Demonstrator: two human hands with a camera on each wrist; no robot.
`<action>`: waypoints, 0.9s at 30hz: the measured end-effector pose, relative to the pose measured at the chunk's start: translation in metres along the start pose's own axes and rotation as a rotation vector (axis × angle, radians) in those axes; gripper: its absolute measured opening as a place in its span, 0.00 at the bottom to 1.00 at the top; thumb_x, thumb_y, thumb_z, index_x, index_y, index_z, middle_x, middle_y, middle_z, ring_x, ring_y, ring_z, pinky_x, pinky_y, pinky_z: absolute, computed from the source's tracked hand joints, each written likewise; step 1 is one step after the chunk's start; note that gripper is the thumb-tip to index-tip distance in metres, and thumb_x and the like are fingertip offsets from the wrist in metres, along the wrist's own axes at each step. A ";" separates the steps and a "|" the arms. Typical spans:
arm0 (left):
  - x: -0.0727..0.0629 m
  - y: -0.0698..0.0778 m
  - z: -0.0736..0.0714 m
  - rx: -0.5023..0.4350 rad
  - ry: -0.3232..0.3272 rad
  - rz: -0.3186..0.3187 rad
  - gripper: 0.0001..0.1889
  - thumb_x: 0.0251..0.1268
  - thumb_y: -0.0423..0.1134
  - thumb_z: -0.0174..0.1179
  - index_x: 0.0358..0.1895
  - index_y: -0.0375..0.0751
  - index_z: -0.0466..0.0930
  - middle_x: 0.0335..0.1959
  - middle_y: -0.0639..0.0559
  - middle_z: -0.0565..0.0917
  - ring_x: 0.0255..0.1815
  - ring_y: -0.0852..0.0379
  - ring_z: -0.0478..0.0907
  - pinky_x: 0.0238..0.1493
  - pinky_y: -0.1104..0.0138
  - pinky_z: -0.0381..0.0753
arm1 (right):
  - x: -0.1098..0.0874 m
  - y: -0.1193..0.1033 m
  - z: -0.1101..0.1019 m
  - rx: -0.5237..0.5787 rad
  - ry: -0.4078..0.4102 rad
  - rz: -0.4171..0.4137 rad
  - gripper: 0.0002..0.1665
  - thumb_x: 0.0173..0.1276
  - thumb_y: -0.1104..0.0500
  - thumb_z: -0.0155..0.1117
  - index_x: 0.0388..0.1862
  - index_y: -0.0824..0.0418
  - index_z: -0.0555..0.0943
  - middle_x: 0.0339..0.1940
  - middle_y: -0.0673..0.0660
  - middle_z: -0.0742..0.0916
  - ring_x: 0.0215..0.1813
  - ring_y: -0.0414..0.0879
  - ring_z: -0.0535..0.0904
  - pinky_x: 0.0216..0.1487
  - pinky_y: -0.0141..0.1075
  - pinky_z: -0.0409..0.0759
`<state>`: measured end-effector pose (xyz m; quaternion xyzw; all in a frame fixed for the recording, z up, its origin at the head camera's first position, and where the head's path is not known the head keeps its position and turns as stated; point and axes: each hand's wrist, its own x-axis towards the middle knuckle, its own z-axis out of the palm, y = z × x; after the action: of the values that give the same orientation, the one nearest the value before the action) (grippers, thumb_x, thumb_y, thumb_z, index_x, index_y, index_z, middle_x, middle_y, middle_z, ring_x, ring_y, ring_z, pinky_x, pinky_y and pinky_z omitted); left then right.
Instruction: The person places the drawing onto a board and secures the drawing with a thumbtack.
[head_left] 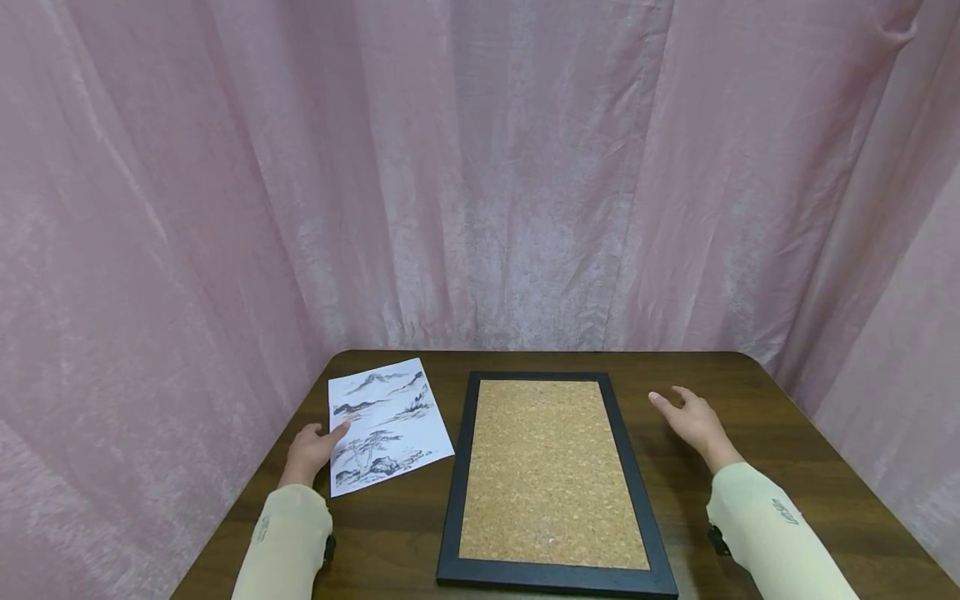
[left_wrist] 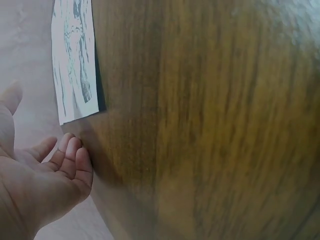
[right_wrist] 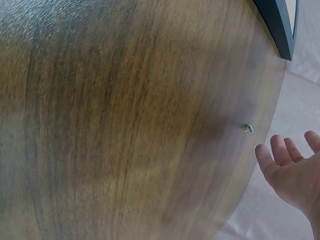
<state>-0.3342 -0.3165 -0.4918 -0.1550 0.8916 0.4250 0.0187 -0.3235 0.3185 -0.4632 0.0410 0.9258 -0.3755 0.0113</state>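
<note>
Where the left hand [head_left: 311, 452] hangs at the side of a paper sheet [head_left: 393, 429], its grip is loose, fingers softly bent, thumb crossing the sheet's left edge; whether they touch, cannot tell. Sheet: thin, white, rectangular, set askew on the bench [head_left: 390, 542] left of the corkboard [head_left: 555, 475], marked with grey-black mountains and a spreading tree. Right hand [head_left: 692, 423]: grip slack, unfilled, thumb apart from fingers, right of the corkboard. Near its fingertips, in the right wrist view, a small green-headed pin [right_wrist: 249, 128], shank thin. Corkboard between the hands: rectangular, tan granular face, smooth black frame [head_left: 555, 575]. Bench: dark brown wood grain, faint sheen, far corners rounded. Behind, pink curtain [head_left: 450, 167], crushed-velvet nap, long vertical folds.
</note>
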 end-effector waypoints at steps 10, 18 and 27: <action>0.004 -0.006 0.005 0.037 0.040 -0.007 0.42 0.71 0.52 0.56 0.69 0.15 0.55 0.70 0.20 0.57 0.72 0.25 0.53 0.70 0.42 0.56 | 0.000 0.009 -0.004 0.023 0.007 0.027 0.59 0.73 0.26 0.38 0.78 0.74 0.47 0.73 0.80 0.58 0.71 0.76 0.55 0.66 0.67 0.57; 0.002 -0.008 0.007 0.046 0.051 -0.011 0.41 0.70 0.51 0.57 0.69 0.15 0.57 0.69 0.19 0.56 0.71 0.24 0.49 0.70 0.41 0.53 | 0.002 0.017 -0.006 0.065 0.019 0.047 0.55 0.76 0.30 0.39 0.78 0.74 0.48 0.73 0.80 0.59 0.71 0.75 0.56 0.67 0.65 0.57; 0.004 -0.009 0.010 0.122 0.062 0.006 0.39 0.70 0.51 0.57 0.68 0.18 0.61 0.68 0.19 0.58 0.70 0.21 0.50 0.68 0.37 0.55 | -0.004 0.028 -0.010 0.138 0.039 0.117 0.53 0.76 0.31 0.39 0.78 0.74 0.49 0.74 0.79 0.57 0.72 0.75 0.54 0.68 0.64 0.59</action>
<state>-0.3364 -0.3155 -0.5059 -0.1639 0.9166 0.3648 -0.0008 -0.3171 0.3450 -0.4757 0.1031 0.8938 -0.4362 0.0126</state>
